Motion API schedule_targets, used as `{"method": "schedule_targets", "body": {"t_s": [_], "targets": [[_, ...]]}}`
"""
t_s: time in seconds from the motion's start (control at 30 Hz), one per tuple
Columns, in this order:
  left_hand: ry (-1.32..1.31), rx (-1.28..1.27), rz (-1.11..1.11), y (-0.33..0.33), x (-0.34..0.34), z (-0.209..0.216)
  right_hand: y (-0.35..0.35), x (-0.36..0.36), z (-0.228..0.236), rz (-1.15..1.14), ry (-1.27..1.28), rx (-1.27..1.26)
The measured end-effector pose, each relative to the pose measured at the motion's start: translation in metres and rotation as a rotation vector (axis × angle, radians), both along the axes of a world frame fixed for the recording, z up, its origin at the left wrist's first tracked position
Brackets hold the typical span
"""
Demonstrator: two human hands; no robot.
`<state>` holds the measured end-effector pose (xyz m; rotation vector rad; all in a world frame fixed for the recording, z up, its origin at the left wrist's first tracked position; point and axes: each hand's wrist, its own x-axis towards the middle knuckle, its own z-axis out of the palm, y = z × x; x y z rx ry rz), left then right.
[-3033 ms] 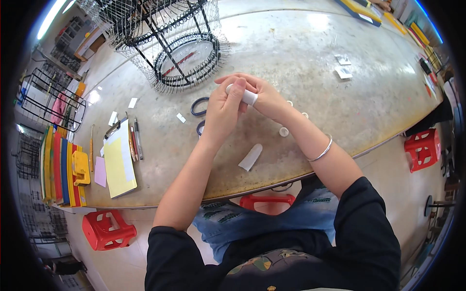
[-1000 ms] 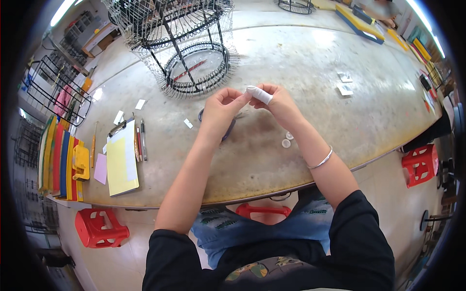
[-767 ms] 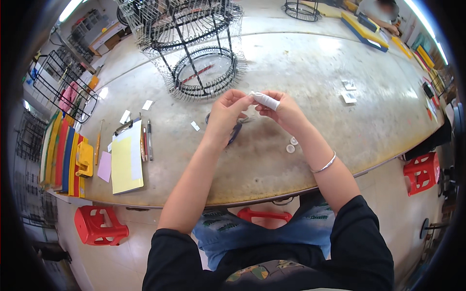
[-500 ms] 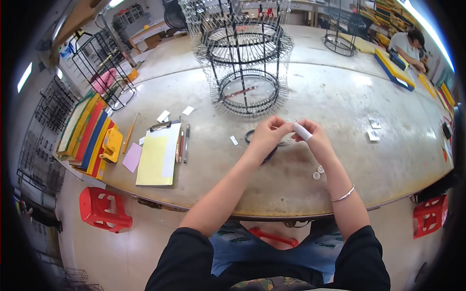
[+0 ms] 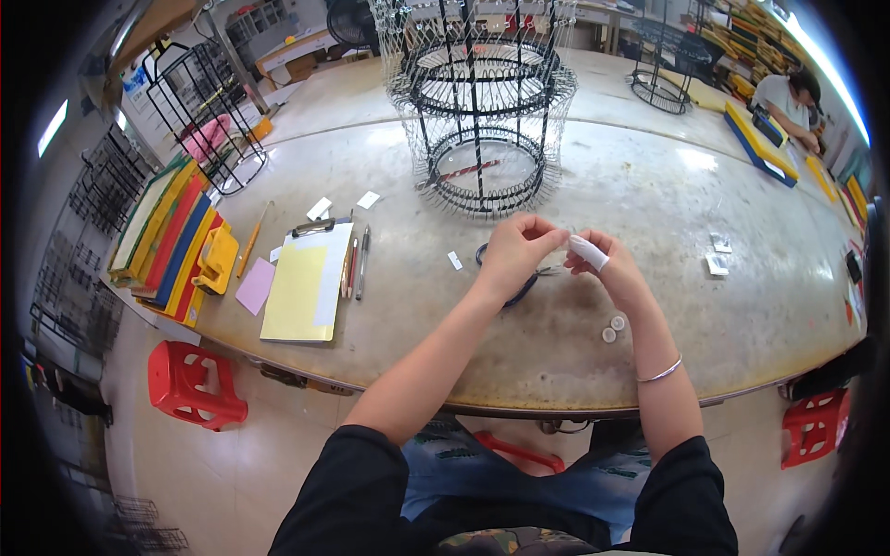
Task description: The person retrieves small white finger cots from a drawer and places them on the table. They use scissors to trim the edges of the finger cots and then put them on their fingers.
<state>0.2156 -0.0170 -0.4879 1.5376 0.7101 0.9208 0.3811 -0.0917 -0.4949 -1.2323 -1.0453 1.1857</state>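
My left hand point(image 5: 517, 255) is closed in a pinch, its thumb and forefinger meeting at the tips. Close against those tips is my right hand point(image 5: 612, 269), its fingers curled and one digit wrapped in a white covering point(image 5: 590, 252). Whatever lies between the fingertips is too small to make out. Partly hidden under my left hand are scissors point(image 5: 521, 295) with dark handles, lying on the table. Two small round white pieces point(image 5: 612, 330) rest beside my right wrist. Beyond my hands stands a tall black wire frame point(image 5: 482, 120) hung with many clear strands.
At left on the worktable point(image 5: 417, 361) lie a clipboard point(image 5: 298, 287), pens point(image 5: 362, 264), a pink paper point(image 5: 256, 285) and stacked coloured bins point(image 5: 181, 250). Small packets point(image 5: 718, 265) lie right. Another person point(image 5: 788, 104) sits far right. Red stools point(image 5: 197, 385) stand below the table edge.
The whole view has shifted slightly, so the wire frame and table items sit a little further right. My hands keep nearly the same fingertip-to-fingertip pose.
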Motion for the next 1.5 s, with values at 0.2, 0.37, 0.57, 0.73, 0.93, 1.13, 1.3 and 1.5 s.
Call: {"method": "schedule_targets", "body": {"t_s": [0.2,0.37,0.57,0.73,0.93,1.13,1.3,1.5], "targets": [[0.108,0.265,0.121,-0.003,0.003,-0.005,-0.001,-0.003,0.002,-0.049,-0.144,0.068],[0.173,0.383,0.135,-0.009,0.003,-0.002,-0.003,-0.006,0.007,-0.089,-0.172,0.061],[0.108,0.094,0.013,-0.008,0.005,0.000,-0.003,0.001,0.003,-0.080,-0.167,0.074],[0.146,-0.074,-0.063,-0.002,-0.003,0.004,0.003,0.004,-0.005,-0.026,-0.220,0.018],[0.131,-0.146,-0.010,0.002,-0.002,0.008,0.001,0.006,-0.001,-0.041,-0.024,-0.004],[0.073,-0.226,-0.005,0.000,-0.001,0.013,-0.001,0.003,0.000,-0.077,-0.075,0.015],[0.183,-0.171,-0.055,0.000,-0.003,0.009,-0.002,-0.001,0.003,-0.079,-0.133,0.033],[0.133,-0.083,-0.001,0.003,-0.001,0.003,-0.003,-0.004,0.005,-0.090,-0.113,0.026]]}}
